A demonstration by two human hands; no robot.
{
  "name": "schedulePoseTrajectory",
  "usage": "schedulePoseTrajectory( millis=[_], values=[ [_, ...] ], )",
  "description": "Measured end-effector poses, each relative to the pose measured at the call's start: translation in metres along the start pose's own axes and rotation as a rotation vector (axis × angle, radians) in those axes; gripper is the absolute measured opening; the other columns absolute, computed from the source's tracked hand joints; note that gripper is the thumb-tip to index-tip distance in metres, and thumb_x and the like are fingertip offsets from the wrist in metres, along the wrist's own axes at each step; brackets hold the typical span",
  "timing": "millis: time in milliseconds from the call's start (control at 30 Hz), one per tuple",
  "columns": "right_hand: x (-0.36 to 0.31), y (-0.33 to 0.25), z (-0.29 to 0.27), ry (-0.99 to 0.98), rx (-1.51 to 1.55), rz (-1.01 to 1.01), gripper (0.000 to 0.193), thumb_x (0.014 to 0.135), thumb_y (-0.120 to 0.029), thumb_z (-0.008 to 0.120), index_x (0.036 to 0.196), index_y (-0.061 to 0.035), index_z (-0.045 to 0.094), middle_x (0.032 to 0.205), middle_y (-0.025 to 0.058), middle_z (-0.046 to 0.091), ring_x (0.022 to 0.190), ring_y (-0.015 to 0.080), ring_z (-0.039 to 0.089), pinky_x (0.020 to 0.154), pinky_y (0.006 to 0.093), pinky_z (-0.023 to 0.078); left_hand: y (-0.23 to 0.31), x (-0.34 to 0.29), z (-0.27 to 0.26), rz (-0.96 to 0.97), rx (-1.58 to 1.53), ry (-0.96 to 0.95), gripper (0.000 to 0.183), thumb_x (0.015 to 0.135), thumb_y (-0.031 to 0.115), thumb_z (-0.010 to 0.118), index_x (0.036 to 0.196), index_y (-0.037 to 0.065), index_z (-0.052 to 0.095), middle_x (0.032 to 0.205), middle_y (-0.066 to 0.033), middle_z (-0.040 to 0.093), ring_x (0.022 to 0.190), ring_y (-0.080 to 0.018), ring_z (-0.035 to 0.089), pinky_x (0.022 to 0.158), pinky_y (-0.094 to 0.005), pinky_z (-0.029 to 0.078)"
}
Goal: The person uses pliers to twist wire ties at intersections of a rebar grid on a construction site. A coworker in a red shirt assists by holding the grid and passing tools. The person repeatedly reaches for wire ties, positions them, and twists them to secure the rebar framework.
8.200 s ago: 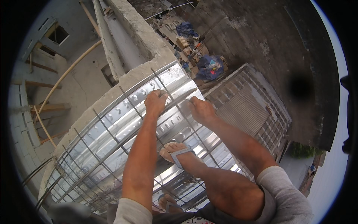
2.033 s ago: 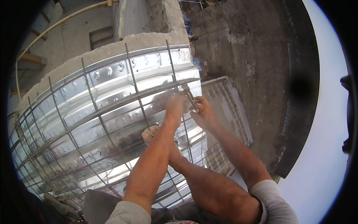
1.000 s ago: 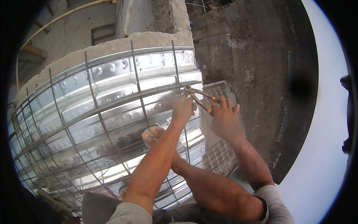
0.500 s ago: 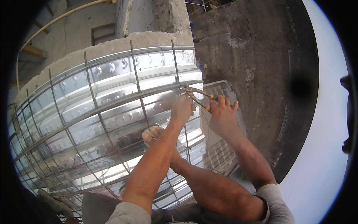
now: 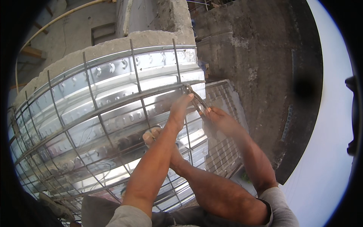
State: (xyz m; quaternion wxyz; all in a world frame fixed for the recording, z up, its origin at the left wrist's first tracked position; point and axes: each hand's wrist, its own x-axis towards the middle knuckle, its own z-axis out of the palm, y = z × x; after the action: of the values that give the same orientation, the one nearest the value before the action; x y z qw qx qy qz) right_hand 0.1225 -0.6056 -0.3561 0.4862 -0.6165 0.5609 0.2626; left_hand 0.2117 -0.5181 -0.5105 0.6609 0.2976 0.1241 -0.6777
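My right hand (image 5: pixel 219 118) is closed around the handles of a pair of pincers (image 5: pixel 198 99), its fingers partly blurred. The pincers' head meets a crossing of steel rebar rods (image 5: pixel 135 66) near the right edge of the mesh. Just below that head is my left hand (image 5: pixel 180 110), fingers curled together at the crossing; whatever they pinch is hidden. Beneath the mesh lies shiny ribbed metal decking (image 5: pixel 157 80). My bare foot (image 5: pixel 154 134) rests on the mesh and decking, partly behind my left forearm.
A rough concrete edge (image 5: pixel 151 36) borders the decking at the far side. To the right the deck ends, with a ribbed roof-like surface (image 5: pixel 224 99) and a dark ground strip (image 5: pixel 261 75) lower down. A shoe (image 5: pixel 56 206) shows at the lower left.
The pincers' handles have come closer together and swung downward. My right hand has moved left and closed around them. My left hand stays by the crossing, shifted slightly left.
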Motion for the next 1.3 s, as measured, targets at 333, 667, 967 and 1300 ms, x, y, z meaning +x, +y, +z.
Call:
schedulePoseTrajectory(
  millis=[333, 667, 967, 1300],
  values=[
    [0.001, 0.016, 0.016, -0.219, 0.664, 0.074, 0.073, 0.093, -0.075, 0.039, 0.110, -0.0046, 0.051, 0.070, 0.0120, 0.064, 0.053, 0.0202, 0.064, 0.047, 0.0299, 0.051, 0.001, 0.007, 0.035, -0.099, -0.716, -0.135, 0.041, 0.090, 0.015, 0.055, 0.129, 0.008, 0.047, 0.091, -0.0071, 0.063, 0.081, -0.0193, 0.061, 0.080, -0.0386, 0.051],
    [-0.018, 0.033, 0.014, 0.025, -0.483, -0.062, 0.095, 0.084, -0.056, 0.071, 0.144, 0.0087, 0.034, 0.110, 0.0312, 0.066, 0.110, 0.0397, 0.065, 0.092, 0.0432, 0.051, -0.021, 0.021, 0.047, 0.059, -0.171, 0.286, 0.036, 0.085, 0.008, 0.057, 0.121, 0.003, 0.050, 0.068, -0.0001, 0.047, 0.052, -0.0089, 0.044, 0.050, -0.0297, 0.041],
    [-0.013, 0.069, 0.035, 0.376, -0.547, -0.086, 0.041, 0.091, -0.030, 0.069, 0.112, 0.0029, 0.056, 0.090, 0.0275, 0.067, 0.090, 0.0451, 0.066, 0.080, 0.0513, 0.050, -0.053, 0.056, 0.064, 0.235, -0.003, 0.598, 0.043, 0.082, 0.007, 0.056, 0.122, -0.006, 0.046, 0.115, -0.0190, 0.052, 0.101, -0.0285, 0.055, 0.086, -0.0404, 0.045],
    [-0.024, 0.036, -0.022, -0.286, 0.501, 0.153, 0.048, 0.089, -0.047, 0.073, 0.089, 0.0002, 0.065, 0.061, 0.0040, 0.057, 0.042, 0.0104, 0.050, 0.034, 0.0220, 0.035, -0.030, 0.008, 0.048, -0.099, -0.526, 0.162, 0.063, 0.093, 0.050, 0.065, 0.134, 0.004, 0.052, 0.084, -0.0073, 0.068, 0.073, -0.0195, 0.066, 0.076, -0.0377, 0.054]
  ],
)
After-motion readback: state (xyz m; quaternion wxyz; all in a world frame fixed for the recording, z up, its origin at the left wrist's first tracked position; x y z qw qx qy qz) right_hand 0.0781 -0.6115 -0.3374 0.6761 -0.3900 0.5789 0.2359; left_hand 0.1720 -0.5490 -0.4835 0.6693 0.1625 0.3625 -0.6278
